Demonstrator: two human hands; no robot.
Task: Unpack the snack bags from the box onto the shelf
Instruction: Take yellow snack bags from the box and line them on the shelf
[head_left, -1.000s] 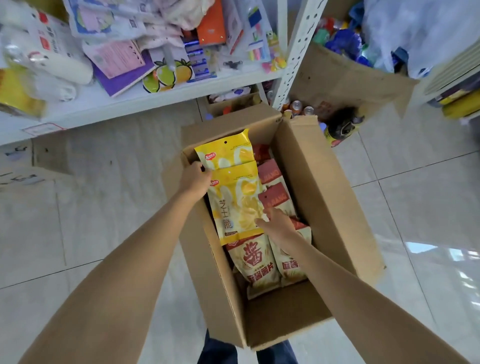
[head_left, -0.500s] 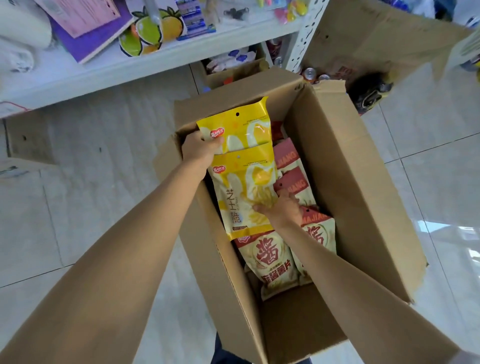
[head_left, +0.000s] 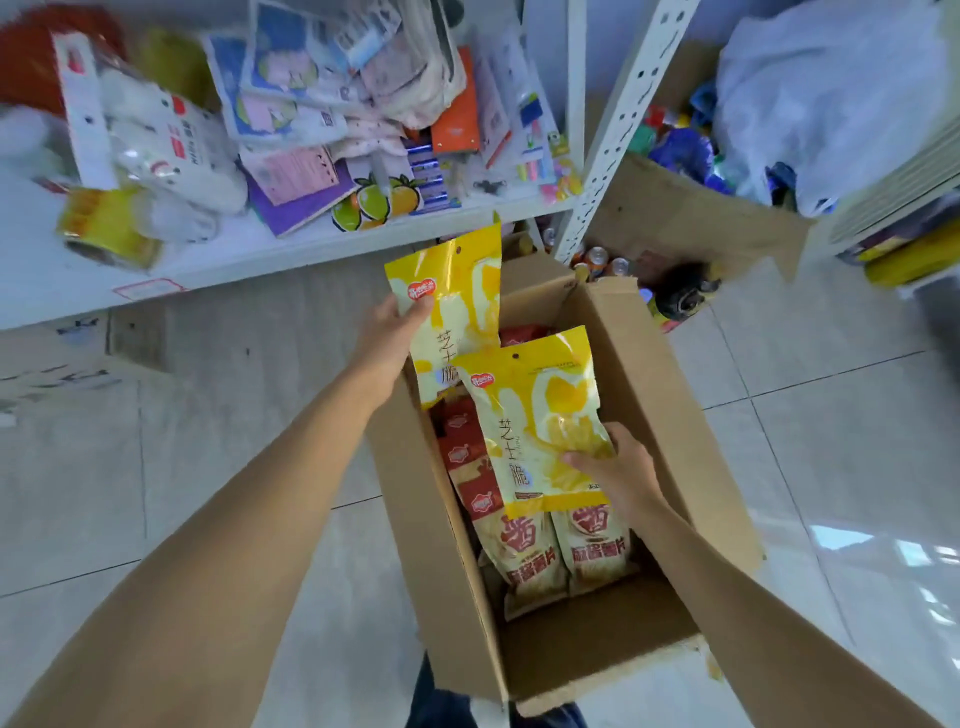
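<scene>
Each hand (head_left: 387, 338) (head_left: 618, 470) holds a yellow bag (head_left: 457, 306) (head_left: 540, 426) (tops shelfward, seemingly).

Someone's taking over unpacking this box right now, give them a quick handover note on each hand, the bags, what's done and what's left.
Left hand: grips the upper yellow snack bag by its left edge, raised above the box toward the shelf.
Right hand: holds the second yellow snack bag by its lower right side, over the box.
In the box: red and beige snack bags beneath.
Done: no snack bag from this box can be seen on the shelf yet.
Left: shelve both yellow bags, then the rest.
</scene>
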